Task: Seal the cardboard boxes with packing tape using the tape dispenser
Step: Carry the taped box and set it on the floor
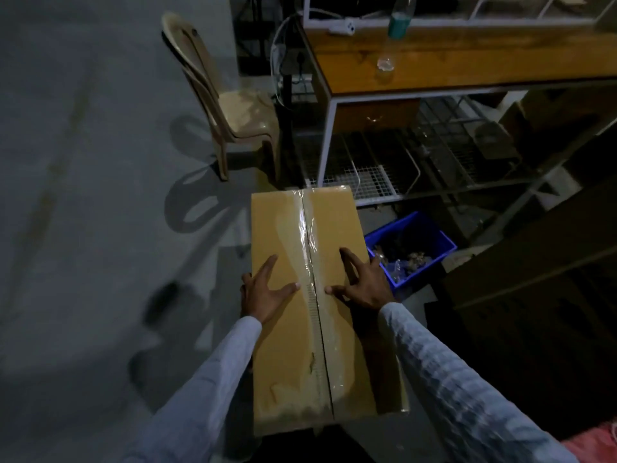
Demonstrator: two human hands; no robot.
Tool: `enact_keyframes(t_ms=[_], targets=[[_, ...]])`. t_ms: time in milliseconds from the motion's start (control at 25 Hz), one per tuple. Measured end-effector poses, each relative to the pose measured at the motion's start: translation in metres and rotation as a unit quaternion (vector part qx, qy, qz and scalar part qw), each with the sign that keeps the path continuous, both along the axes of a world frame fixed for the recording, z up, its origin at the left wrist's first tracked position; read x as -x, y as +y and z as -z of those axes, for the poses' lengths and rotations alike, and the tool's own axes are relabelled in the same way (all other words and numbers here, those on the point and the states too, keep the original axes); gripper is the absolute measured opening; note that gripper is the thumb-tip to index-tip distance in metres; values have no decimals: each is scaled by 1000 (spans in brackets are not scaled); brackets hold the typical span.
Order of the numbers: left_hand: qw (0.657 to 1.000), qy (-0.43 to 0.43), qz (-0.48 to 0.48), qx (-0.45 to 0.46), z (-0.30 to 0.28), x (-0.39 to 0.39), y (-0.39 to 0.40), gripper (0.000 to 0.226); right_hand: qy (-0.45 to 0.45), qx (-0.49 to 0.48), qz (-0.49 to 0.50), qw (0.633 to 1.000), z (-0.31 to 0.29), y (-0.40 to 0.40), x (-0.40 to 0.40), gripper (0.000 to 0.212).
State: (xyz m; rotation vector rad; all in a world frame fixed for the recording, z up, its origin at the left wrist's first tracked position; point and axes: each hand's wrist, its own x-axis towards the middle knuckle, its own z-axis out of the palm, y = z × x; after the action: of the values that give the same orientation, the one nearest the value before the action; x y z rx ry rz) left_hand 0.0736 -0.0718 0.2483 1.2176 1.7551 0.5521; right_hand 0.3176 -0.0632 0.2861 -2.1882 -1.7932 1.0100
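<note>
Wore long pale grey-blue sleeves, the left sleeve plain and smooth, the right sleeve with a faint woven check. Left hand and right hand bare, no gloves.

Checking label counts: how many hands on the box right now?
2. Left hand lies flat on the cardboard box left of the taped seam; right hand is spread on the top right of it. No tape dispenser in view.
</note>
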Motion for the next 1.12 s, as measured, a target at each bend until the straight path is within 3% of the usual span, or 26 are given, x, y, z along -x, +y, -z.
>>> enact_keyframes(t_ms=[200, 680, 880, 1120], targets=[[1000, -13, 8, 12, 65, -17, 57, 97, 10, 27, 16, 999, 61, 54, -18, 112], [998, 29, -29, 47, 283, -71, 152, 88, 2, 74, 12, 997, 296, 168, -67, 115], [998, 30, -23, 52, 341, -78, 159, 90, 5, 87, 2, 996, 353, 176, -75, 115], [995, 101, -15, 23, 369, -87, 169, 91, 11, 64, 11, 998, 384, 185, -80, 114]])
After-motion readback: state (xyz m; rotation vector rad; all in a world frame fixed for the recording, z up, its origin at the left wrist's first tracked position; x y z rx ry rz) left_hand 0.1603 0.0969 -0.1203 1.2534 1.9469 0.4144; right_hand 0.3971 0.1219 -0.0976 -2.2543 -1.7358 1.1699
